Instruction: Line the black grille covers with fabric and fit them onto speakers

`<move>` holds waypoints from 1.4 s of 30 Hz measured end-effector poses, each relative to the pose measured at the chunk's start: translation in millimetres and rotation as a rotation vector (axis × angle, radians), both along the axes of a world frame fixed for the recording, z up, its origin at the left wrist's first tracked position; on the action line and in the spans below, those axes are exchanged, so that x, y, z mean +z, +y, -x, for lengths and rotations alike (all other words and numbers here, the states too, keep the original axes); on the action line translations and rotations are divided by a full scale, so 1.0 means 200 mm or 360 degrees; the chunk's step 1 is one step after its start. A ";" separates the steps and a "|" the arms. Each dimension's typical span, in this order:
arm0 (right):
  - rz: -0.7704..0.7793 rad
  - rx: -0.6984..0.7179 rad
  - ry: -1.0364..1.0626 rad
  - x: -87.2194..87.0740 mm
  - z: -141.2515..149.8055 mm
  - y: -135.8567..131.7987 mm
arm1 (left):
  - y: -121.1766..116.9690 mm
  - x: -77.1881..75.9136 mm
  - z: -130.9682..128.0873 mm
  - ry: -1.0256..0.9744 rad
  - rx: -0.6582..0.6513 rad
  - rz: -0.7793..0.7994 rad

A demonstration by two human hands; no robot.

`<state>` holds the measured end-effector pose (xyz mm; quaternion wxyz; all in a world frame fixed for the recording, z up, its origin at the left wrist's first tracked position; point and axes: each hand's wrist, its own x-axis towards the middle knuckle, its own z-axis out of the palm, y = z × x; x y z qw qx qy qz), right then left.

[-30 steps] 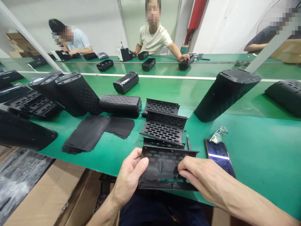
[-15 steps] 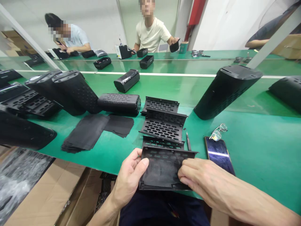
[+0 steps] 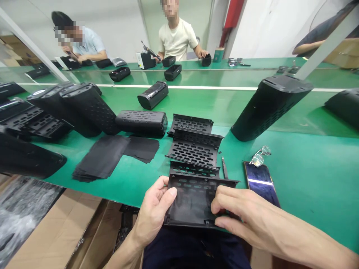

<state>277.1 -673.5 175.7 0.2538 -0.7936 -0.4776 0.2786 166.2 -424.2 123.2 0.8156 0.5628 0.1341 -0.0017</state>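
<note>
Both my hands hold a black perforated plastic half-shell (image 3: 193, 201) over the front edge of the green bench. My left hand (image 3: 153, 211) grips its left edge, and my right hand (image 3: 238, 209) has its fingers at the right edge. A thin black mesh sheet (image 3: 190, 200) lies flat inside the shell, its lower right part hidden by my fingers. Beyond the shell lie two similar shells (image 3: 193, 154). Steel tweezers (image 3: 223, 167) lie just right of them.
A stack of black sheets (image 3: 101, 157) and several black cylindrical housings (image 3: 141, 123) lie left on the green bench (image 3: 308, 175). A phone (image 3: 260, 183) and glasses (image 3: 260, 157) lie right. Cardboard boxes (image 3: 56, 231) stand below the front edge. Co-workers sit across the bench.
The wrinkled bulge in the mesh sheet has flattened against the shell. My right fingers have shifted lower along the shell's edge. A co-worker across the bench has set down a housing.
</note>
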 end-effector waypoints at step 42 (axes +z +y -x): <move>-0.0391 -0.1013 0.1074 -0.21 -0.06 -0.13 | 0.01 -0.01 0.03 0.0057 0.0136 0.0030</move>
